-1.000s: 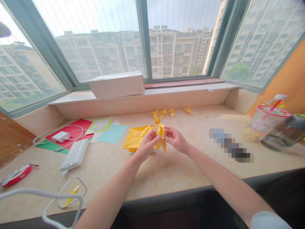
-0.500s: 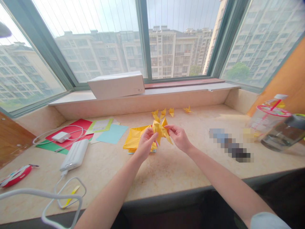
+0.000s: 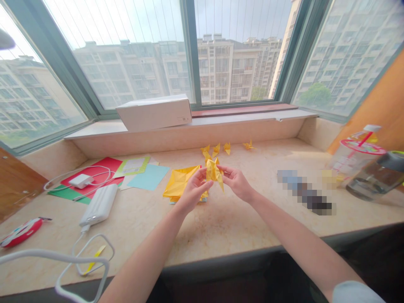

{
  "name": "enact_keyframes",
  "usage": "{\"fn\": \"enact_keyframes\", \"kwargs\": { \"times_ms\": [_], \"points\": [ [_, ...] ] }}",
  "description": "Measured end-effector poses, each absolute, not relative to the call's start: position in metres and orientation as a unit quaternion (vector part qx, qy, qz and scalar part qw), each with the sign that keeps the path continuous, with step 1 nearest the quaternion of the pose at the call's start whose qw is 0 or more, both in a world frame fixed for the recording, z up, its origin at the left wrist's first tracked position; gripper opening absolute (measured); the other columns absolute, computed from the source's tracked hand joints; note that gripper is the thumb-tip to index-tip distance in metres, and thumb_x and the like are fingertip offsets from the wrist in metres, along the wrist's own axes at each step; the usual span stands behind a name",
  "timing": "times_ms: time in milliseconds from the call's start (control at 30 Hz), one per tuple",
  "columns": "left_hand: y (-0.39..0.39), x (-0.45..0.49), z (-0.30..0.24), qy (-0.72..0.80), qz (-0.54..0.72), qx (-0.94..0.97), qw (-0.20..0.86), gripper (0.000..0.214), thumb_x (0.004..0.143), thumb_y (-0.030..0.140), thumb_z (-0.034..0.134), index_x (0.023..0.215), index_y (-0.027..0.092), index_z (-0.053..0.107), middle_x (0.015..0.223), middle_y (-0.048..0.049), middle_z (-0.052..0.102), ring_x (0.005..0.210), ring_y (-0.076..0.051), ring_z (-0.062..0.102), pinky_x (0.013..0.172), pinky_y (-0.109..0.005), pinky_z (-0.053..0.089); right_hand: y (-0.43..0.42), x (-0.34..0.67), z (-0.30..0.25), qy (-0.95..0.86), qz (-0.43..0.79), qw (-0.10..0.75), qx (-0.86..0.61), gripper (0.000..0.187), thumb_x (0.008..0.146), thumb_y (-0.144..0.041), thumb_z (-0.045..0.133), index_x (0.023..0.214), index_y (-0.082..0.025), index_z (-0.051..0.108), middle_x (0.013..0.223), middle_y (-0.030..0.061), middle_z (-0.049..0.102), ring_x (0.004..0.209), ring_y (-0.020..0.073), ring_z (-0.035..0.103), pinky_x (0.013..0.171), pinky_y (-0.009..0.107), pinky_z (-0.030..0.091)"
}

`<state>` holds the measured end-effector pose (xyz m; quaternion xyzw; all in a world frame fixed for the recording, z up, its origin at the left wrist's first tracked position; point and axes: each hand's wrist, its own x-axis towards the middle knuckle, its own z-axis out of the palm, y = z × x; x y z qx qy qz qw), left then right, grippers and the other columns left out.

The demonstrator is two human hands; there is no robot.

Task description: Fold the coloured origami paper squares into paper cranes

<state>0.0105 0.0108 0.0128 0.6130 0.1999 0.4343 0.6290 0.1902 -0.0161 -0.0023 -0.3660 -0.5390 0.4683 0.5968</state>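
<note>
While the left hand (image 3: 195, 191) and right hand (image 3: 236, 183) pinched a folded yellow origami piece (image 3: 213, 173), a gold paper sheet (image 3: 179, 183) lay just beyond

Both arms (image 3: 148, 252) are held out from the bottom of the frame, with the left hand (image 3: 193, 192) and right hand (image 3: 236, 183) close together near the middle.

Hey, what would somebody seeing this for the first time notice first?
The eye goes first to the folded yellow paper figure, pinched between the left hand and right hand at the middle of the marble ledge. Just beyond it sits a row of small yellow paper figures, and behind them a wide window looks out on apartment blocks.
</note>
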Motion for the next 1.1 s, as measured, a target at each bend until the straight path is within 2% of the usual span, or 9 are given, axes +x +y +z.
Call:
{"fn": "enact_keyframes", "kwargs": {
  "times_ms": [133,300,367,533,667,800,900,1000,1100],
  "points": [
    [0.009,0.012,0.012,0.202,0.405,0.611,0.649,0.048,0.077,0.027,0.077,0.120,0.024,0.058,0.115,-0.0066,0.066,0.099,-0.019,0.062,0.084,-0.029,0.047,-0.018,0.192,0.003,-0.550,0.500,0.574,-0.344,0.041,0.077,-0.033,0.073,0.117,-0.022,0.068,0.104,0.0040,0.074,0.097,0.0202,0.069,0.089,0.034,0.053],
    [0.012,0.013,0.009,0.224,0.428,0.630,0.609,0.036,0.080,0.030,0.072,0.113,0.021,0.061,0.104,-0.0057,0.068,0.092,-0.018,0.062,0.075,-0.025,0.046,-0.016,0.191,-0.003,-0.549,0.472,0.570,-0.388,0.037,0.080,-0.025,0.065,0.116,-0.017,0.068,0.082,0.0022,0.074,0.077,0.0166,0.068,0.076,0.032,0.053],
    [0.013,0.013,0.008,0.237,0.445,0.627,0.594,0.029,0.081,0.032,0.071,0.106,0.020,0.062,0.099,-0.0039,0.067,0.087,-0.016,0.061,0.072,-0.023,0.046,-0.016,0.191,-0.006,-0.579,0.436,0.549,-0.416,0.035,0.083,-0.027,0.062,0.115,-0.016,0.068,0.080,0.0034,0.073,0.074,0.0172,0.067,0.073,0.032,0.053],
    [0.016,0.012,0.007,0.271,0.480,0.599,0.581,0.026,0.079,0.039,0.071,0.093,0.019,0.061,0.088,-0.0001,0.064,0.071,-0.011,0.057,0.061,-0.021,0.044,-0.022,0.194,-0.003,-0.699,0.280,0.492,-0.437,0.028,0.090,-0.029,0.056,0.114,-0.020,0.069,0.118,0.0110,0.063,0.105,0.0227,0.062,0.085,0.037,0.053],
    [0.017,0.013,0.007,0.287,0.501,0.559,0.595,0.027,0.078,0.040,0.072,0.090,0.020,0.057,0.088,0.0022,0.062,0.061,-0.008,0.053,0.056,-0.020,0.043,-0.027,0.198,0.002,-0.751,0.211,0.470,-0.414,0.031,0.090,-0.028,0.059,0.120,-0.022,0.065,0.135,0.0125,0.051,0.130,0.0257,0.047,0.108,0.045,0.039],
    [0.018,0.014,0.007,0.273,0.501,0.544,0.616,0.029,0.079,0.040,0.071,0.092,0.020,0.055,0.092,0.0007,0.062,0.063,-0.008,0.055,0.056,-0.021,0.044,-0.027,0.196,0.003,-0.745,0.163,0.464,-0.450,0.031,0.083,-0.036,0.071,0.111,-0.022,0.069,0.146,0.0132,0.041,0.139,0.0299,0.036,0.112,0.050,0.032],
    [0.017,0.014,0.006,0.266,0.492,0.545,0.625,0.031,0.080,0.041,0.071,0.093,0.020,0.053,0.089,0.0004,0.064,0.063,-0.009,0.057,0.057,-0.021,0.045,-0.025,0.194,0.002,-0.722,0.132,0.502,-0.456,0.022,0.084,-0.039,0.070,0.098,-0.022,0.072,0.135,0.0125,0.053,0.129,0.0283,0.047,0.109,0.049,0.035],
    [0.017,0.015,0.004,0.264,0.488,0.546,0.628,0.033,0.080,0.042,0.070,0.095,0.020,0.051,0.083,0.0015,0.064,0.058,-0.008,0.055,0.055,-0.021,0.044,-0.024,0.192,0.001,-0.700,0.150,0.540,-0.443,0.020,0.088,-0.040,0.065,0.093,-0.022,0.072,0.104,0.0085,0.068,0.102,0.0232,0.062,0.095,0.041,0.046],
    [0.017,0.016,0.003,0.270,0.486,0.550,0.623,0.031,0.081,0.042,0.070,0.093,0.019,0.053,0.079,0.0020,0.061,0.058,-0.008,0.055,0.054,-0.020,0.043,-0.025,0.190,0.001,-0.680,0.202,0.545,-0.448,0.025,0.090,-0.043,0.061,0.091,-0.021,0.072,0.089,0.0047,0.071,0.085,0.0206,0.064,0.082,0.035,0.048]
  ]
}}
